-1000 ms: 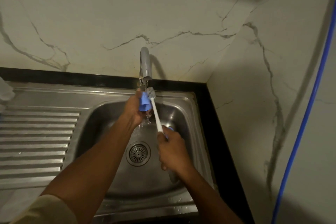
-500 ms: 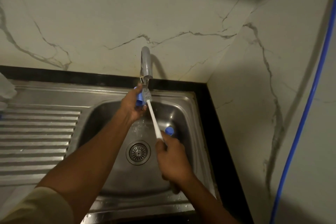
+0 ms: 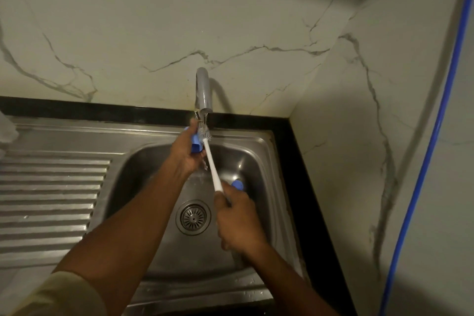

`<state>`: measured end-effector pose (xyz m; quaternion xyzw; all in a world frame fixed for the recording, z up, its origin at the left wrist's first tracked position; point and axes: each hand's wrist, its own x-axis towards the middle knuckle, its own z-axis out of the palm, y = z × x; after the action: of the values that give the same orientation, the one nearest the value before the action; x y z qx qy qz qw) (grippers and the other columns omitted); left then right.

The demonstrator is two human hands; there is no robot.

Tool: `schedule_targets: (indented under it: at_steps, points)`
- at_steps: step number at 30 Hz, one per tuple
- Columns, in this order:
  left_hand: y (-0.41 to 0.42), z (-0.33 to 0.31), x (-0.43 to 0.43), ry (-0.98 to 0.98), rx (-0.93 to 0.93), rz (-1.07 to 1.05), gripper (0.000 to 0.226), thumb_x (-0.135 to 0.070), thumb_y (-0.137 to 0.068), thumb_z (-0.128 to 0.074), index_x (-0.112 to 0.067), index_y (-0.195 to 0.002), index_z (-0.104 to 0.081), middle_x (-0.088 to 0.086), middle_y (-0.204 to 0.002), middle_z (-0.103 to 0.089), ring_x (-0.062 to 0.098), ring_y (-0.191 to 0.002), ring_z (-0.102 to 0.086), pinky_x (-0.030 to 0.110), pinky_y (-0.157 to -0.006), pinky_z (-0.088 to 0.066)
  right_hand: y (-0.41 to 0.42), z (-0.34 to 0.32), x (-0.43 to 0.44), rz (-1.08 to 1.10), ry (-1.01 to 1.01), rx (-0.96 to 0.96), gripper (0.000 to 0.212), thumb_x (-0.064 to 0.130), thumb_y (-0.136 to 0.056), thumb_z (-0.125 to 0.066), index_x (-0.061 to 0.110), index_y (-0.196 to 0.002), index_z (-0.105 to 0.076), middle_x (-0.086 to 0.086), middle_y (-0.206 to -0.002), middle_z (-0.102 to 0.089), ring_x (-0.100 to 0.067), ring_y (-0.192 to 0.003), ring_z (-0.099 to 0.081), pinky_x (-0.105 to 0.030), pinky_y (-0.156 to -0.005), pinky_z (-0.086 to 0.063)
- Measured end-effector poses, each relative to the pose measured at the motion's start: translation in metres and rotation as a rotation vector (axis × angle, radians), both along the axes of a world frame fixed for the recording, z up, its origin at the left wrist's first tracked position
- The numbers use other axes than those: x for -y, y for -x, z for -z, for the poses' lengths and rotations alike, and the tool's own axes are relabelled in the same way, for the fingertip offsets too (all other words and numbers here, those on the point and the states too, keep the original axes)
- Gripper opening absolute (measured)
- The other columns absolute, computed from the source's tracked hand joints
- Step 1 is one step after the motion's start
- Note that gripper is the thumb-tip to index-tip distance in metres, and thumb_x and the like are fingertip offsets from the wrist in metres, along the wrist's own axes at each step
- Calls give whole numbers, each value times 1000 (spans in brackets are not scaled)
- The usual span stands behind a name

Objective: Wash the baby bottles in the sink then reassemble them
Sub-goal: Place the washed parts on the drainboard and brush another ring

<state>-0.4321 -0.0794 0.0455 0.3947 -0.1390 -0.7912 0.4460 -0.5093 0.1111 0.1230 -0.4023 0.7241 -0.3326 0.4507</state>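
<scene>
My left hand (image 3: 185, 152) holds a small blue bottle part (image 3: 196, 142) right under the grey tap (image 3: 203, 92), where water runs. My right hand (image 3: 237, 220) grips the white handle of a bottle brush (image 3: 211, 163); its bristle head sits against the blue part just below the spout. A second blue piece (image 3: 237, 184) lies in the steel sink (image 3: 259, 159) behind my right hand, partly hidden by it.
The round drain strainer (image 3: 193, 217) is in the basin's middle. A ribbed draining board (image 3: 51, 195) lies to the left, with a pale object (image 3: 5, 131) at its far left edge. A black counter edge (image 3: 302, 187) and marble walls enclose the sink; a blue hose (image 3: 425, 151) hangs at right.
The brush head has slid up along the blue part toward the spout, then settled there. My right hand moved slightly lower, uncovering the blue piece in the basin.
</scene>
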Motion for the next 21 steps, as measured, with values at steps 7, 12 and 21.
schedule_targets:
  at_steps: [7,12,21]
  points:
    - [4,5,-10,-31,-6,39,39,-40,-98,-56,-8,-119,-62,10,-100,-69,22,-88,-68,39,-88,-54,10,4,13,104,-40,55,21,25,-102,-41,24,-101,-62,-2,-66,-53,-9,-43,-47,-20,-38,-38]
    - [1,5,-1,-69,189,-120,25,-30,-105,-39,-11,-102,-55,15,-97,-62,24,-79,-62,33,-65,-53,1,6,-22,-22,-4,-31,22,28,-102,-41,33,-110,-61,4,-62,-52,-4,-48,-48,-20,-43,-40]
    - [-1,0,6,12,30,11,40,-32,-90,-69,-9,-123,-62,11,-103,-67,22,-86,-67,37,-87,-54,-2,6,-16,14,-22,81,19,29,-103,-40,24,-106,-58,2,-64,-49,-6,-44,-45,-19,-37,-36]
